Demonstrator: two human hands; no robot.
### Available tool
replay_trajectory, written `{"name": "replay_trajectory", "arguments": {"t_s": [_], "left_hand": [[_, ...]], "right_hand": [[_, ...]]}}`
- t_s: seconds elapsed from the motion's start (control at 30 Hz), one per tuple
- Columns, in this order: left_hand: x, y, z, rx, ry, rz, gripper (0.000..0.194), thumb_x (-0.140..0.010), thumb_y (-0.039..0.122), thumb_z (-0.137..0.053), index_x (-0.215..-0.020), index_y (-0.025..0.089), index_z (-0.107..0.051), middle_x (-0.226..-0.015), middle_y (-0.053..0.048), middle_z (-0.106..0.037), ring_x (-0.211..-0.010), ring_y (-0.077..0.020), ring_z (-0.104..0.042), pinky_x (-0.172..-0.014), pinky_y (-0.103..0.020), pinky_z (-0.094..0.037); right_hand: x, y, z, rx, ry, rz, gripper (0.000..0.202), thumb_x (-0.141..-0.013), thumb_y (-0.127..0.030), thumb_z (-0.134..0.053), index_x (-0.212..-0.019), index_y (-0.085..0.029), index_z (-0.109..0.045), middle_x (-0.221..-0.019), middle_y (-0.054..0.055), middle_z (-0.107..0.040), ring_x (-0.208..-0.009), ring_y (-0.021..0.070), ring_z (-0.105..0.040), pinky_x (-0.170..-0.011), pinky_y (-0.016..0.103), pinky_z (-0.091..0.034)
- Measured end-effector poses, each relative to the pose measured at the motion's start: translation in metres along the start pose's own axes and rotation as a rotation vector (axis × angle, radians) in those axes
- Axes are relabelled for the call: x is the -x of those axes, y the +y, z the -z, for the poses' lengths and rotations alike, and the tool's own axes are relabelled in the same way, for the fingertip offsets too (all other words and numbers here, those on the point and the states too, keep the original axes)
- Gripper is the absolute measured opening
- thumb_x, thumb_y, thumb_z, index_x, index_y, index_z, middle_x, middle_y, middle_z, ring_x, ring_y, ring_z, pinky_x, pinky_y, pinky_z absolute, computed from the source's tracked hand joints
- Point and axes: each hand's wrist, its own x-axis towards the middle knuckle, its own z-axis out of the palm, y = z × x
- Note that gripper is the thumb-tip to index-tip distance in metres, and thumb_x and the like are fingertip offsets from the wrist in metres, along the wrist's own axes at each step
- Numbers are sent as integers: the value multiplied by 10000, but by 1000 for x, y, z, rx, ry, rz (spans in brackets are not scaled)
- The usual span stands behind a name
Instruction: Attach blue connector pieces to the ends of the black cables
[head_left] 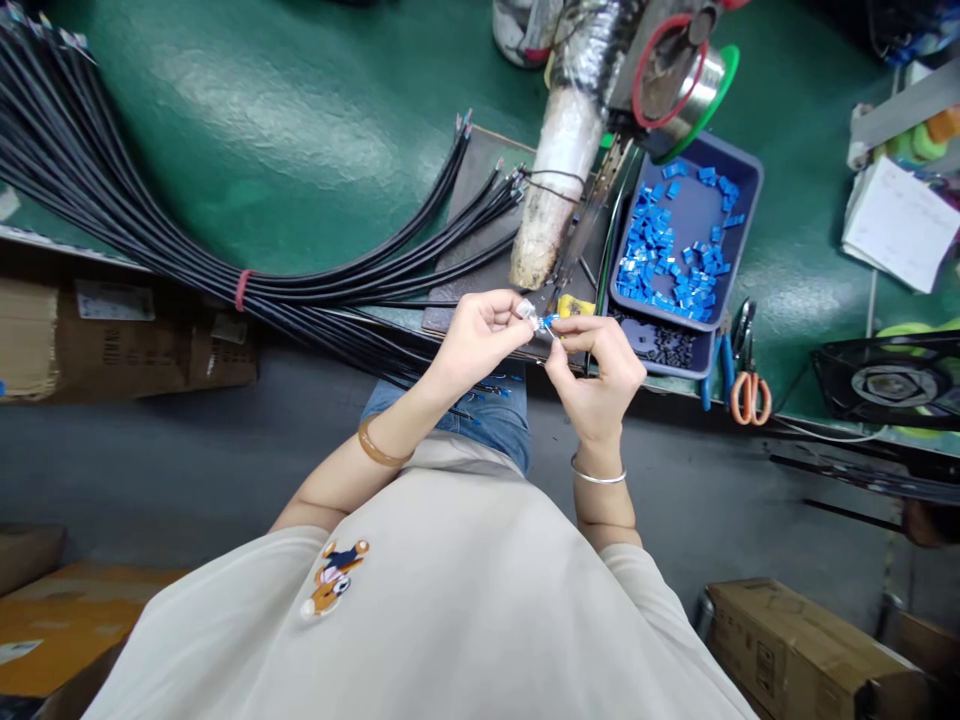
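My left hand (487, 335) is closed in a pinch on a small whitish piece (526, 310), too small to name. Close beside it, my right hand (596, 365) pinches a small blue part (547, 322) at the fingertips. The two hands nearly meet over the front edge of a dark board (480, 215). A thick bundle of black cables (300, 285), tied with a red band (242, 290), runs from the far left to the board. Right of my hands stands a grey tray (750, 200) with several blue parts (649, 240) and small black pieces (667, 345).
A whitish, wrapped tube (559, 190) hangs just beyond my hands, next to a solder wire spool (694, 105). Pliers and orange-handled scissors (750, 397) lie right of the tray. A black fan (892, 385) is at the right edge. Cardboard boxes (810, 650) sit below the green table (300, 120).
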Motion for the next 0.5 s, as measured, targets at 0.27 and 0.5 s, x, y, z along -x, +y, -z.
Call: {"name": "replay_trajectory", "arguments": {"t_s": [0.27, 0.5], "left_hand": [[-2, 1, -1, 45, -17, 33, 152, -639, 114, -740, -635, 133, -589, -515, 75, -515, -440, -9, -396, -467, -151, -354], [-3, 0, -1, 27, 0, 10, 136, -658, 115, -728, -647, 134, -594, -513, 77, -485, -443, -11, -389, -469, -153, -354]], "right_hand": [[-2, 1, -1, -18, 10, -27, 163, -790, -71, -654, -748, -211, -582, -869, 2, -707, -836, 141, -678, -797, 317, -565], [-5, -1, 0, -9, 16, -38, 164, -785, -73, -664, -743, -213, -589, -877, -1, -708, -834, 136, -676, -799, 308, -564]]}}
